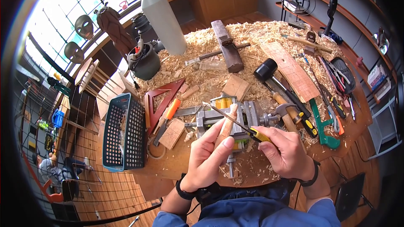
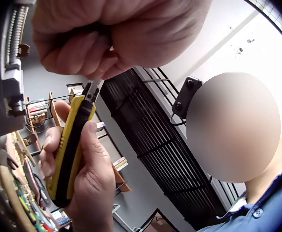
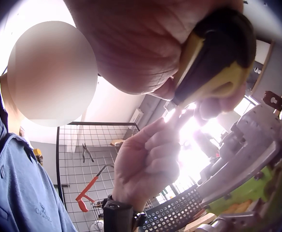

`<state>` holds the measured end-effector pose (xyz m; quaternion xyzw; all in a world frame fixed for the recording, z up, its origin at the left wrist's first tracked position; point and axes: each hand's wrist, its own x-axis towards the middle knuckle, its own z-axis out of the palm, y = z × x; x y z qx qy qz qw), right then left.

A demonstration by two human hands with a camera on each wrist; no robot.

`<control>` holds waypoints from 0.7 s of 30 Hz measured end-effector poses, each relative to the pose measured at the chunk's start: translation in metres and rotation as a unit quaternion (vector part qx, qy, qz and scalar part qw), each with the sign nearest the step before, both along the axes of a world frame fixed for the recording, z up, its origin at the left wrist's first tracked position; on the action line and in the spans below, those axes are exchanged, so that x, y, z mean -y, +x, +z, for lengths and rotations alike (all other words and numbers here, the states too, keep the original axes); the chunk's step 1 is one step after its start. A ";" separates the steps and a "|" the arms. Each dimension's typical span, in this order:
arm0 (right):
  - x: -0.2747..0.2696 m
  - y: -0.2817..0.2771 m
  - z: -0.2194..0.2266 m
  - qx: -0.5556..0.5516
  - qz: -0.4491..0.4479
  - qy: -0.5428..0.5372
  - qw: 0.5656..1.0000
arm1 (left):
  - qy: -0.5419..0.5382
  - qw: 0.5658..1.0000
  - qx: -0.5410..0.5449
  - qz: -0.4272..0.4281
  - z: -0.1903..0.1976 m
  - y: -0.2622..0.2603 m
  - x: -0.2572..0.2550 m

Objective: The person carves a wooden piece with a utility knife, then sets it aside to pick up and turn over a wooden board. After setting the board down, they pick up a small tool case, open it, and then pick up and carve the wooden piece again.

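My left hand grips a slim carved piece of wood upright between thumb and fingers, its pale tip pointing away from me. My right hand holds a yellow and black utility knife, and its extended blade lies across the upper part of the wood. In the left wrist view the knife handle rests along the right thumb and curled fingers. Fingers hide the wood there. From the right wrist, the knife fills the space beside the palm. Both hands are above a metal vise.
Around the vise lie a hammer, a black mallet, an orange-handled tool, a wood block and a set square. A perforated basket stands at left. Wood shavings cover the bench's far part; a green-handled saw lies at right.
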<state>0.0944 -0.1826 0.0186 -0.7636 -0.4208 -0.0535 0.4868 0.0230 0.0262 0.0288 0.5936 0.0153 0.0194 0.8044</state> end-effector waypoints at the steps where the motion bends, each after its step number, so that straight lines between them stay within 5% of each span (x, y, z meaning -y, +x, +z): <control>1: 0.000 0.000 0.000 0.001 0.000 0.004 1.000 | 0.034 0.999 0.006 -0.002 0.000 0.000 0.000; 7: 0.002 0.001 0.000 -0.001 0.002 -0.012 1.000 | -0.068 0.998 0.002 0.003 -0.003 0.001 -0.001; 13: 0.002 0.000 0.000 -0.013 0.009 0.009 1.000 | 0.020 1.000 0.015 -0.005 0.002 -0.002 0.003; 21: 0.003 0.002 0.003 0.008 0.011 0.007 1.000 | -0.022 0.998 0.024 -0.048 -0.006 -0.001 -0.003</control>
